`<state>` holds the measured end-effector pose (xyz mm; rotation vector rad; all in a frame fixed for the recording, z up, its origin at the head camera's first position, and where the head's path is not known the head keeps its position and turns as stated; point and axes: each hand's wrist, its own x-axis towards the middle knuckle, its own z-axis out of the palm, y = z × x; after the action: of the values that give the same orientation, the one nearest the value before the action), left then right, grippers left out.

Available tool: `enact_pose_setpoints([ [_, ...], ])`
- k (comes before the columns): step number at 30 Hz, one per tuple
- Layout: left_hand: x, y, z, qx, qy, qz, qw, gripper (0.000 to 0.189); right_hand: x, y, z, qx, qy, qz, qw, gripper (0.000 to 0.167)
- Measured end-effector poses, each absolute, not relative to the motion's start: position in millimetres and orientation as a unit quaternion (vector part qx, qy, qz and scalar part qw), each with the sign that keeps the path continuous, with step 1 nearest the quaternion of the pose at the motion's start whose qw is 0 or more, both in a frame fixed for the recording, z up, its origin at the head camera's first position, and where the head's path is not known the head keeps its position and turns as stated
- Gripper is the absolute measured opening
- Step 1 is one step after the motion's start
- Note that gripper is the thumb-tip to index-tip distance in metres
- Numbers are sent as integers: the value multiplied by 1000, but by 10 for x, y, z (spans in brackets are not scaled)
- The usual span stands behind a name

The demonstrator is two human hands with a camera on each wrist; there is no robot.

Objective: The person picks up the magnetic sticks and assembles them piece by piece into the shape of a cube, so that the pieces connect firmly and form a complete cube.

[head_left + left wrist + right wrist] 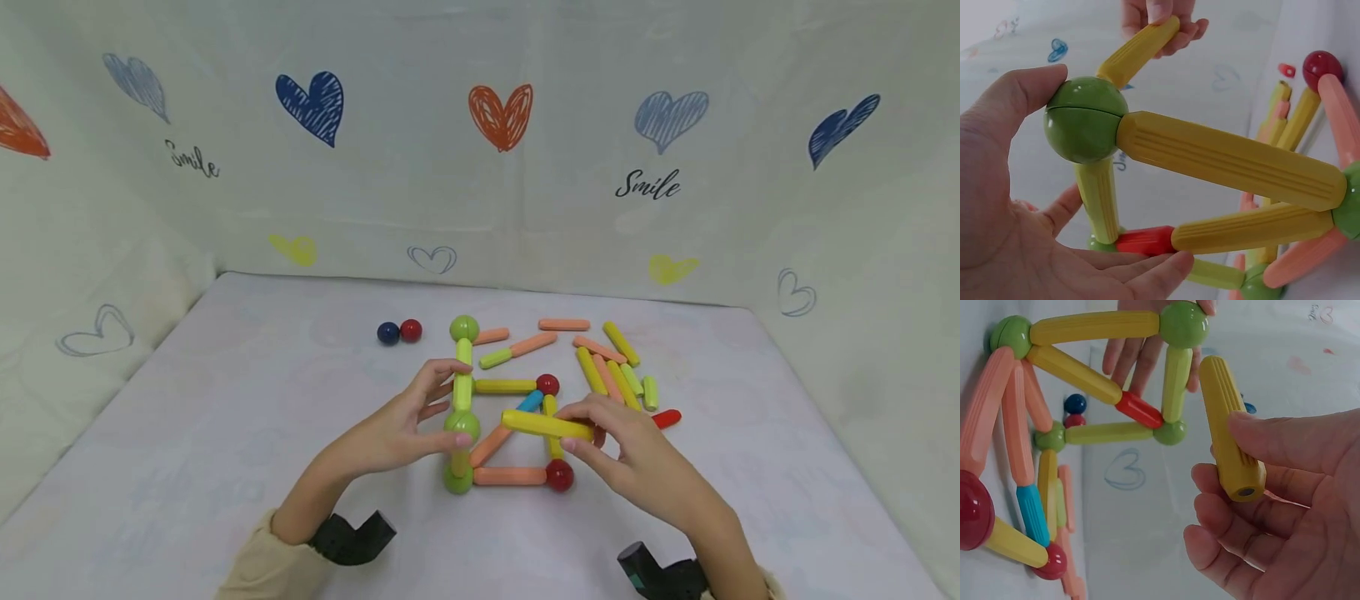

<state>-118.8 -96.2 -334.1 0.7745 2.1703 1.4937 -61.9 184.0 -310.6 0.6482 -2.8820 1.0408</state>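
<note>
Head view, left to right: a dark blue ball (387, 333) and a red ball (411, 331) are sitting side by side on the table (225, 400), and the left hand (393, 429), fingers spread and mostly straight, is touching a raised green ball (462, 425) of a rod-and-ball frame (491, 446) with its thumb. Between the hands the frame is standing on the table, while a yellow rod (543, 425), its free end near that green ball but apart, is being pinched between the thumb and fingers of the right hand (637, 450). Beyond that hand, loose rods (607, 377) are lying clustered.
</note>
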Motion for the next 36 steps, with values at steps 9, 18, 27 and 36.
enact_pose_setpoints([
  [9, -1205, -964, -3370, 292, 756, 550, 200, 67, -630, 1696, -3166, 241, -901, 359, -12, 24],
  [18, -1215, -982, -3370, 296, 750, 555, 206, 67, -652, 1677, -3204, 243, -895, 373, -13, 24],
  [27, -1206, -1009, -3348, 294, 759, 543, 208, 68, -683, 1702, -3259, 246, -885, 394, 5, 25],
  [36, -1246, -1073, -3338, 301, 775, 526, 179, 65, -692, 1715, -3276, 247, -877, 411, 11, 27],
])
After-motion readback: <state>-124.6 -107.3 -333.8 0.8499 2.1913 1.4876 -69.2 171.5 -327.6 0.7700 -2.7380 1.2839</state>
